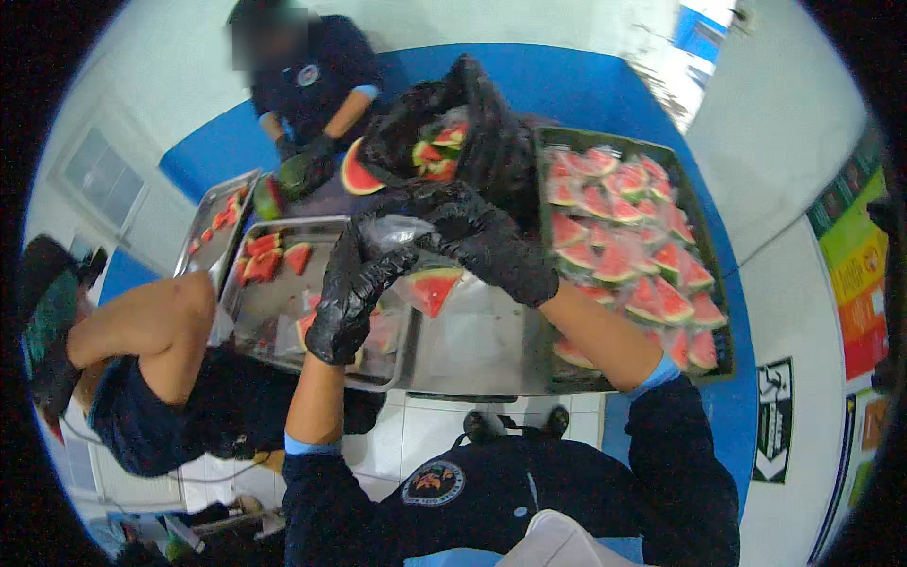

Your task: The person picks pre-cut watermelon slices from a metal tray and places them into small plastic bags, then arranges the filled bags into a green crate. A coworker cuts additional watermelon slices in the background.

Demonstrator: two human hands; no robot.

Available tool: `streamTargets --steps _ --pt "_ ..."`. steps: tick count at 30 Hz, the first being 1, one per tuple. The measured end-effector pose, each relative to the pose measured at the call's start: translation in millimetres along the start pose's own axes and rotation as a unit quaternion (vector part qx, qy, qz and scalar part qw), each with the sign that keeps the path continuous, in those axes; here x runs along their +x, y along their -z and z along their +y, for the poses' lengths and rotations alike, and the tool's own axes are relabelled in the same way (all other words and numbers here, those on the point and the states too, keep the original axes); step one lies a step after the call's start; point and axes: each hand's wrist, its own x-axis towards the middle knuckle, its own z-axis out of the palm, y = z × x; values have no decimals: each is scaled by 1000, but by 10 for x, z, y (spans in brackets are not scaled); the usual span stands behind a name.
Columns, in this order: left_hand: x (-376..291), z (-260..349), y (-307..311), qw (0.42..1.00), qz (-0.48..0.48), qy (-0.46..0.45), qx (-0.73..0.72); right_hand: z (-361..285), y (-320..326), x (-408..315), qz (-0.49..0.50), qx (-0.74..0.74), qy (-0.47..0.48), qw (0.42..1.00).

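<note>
Both my hands wear black gloves and are raised over the metal table. Between them is a clear plastic bag point(397, 234), its upper part gathered near the fingers, with a watermelon wedge point(434, 289) hanging low in it. My left hand point(354, 283) grips the bag from the left side. My right hand point(489, 241) pinches it from the right. Beneath my left hand lies a metal tray point(407, 354) with loose and bagged wedges. A dark crate point(730, 365) at the right holds several bagged watermelon wedges point(613, 262).
A black plastic bag point(496, 135) with rind and fruit pieces stands behind my hands, beside a cut watermelon point(360, 170). Across the table a gloved co-worker point(312, 92) holds a watermelon. Another person point(156, 340) is close on the left. A narrow tray point(248, 184) holds red pieces.
</note>
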Motion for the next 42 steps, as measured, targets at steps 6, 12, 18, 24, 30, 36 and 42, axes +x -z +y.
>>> streamTargets --steps 6,12,18,24,30,36,42 --pt "377 220 -859 995 -30 64 -69 -316 767 -534 -34 59 -185 980" --pt "605 378 -1525 980 -175 39 -89 -227 1483 -1028 3 68 -250 966" --pt "796 292 -2259 838 -407 -297 207 57 2189 -1534 -50 200 -91 974" --pt "1191 -137 -2812 884 -375 -217 175 594 2742 -1789 -20 188 -213 959" --pt "1487 -987 -3517 948 -282 148 -5 1053 3322 -2089 252 169 -344 889" --pt "1507 -1265 -3884 872 -368 -90 309 1237 3171 -2130 -49 -398 -186 897" --pt "1003 -1168 -2547 959 46 -155 232 1250 3120 -2146 -130 -509 -230 819"
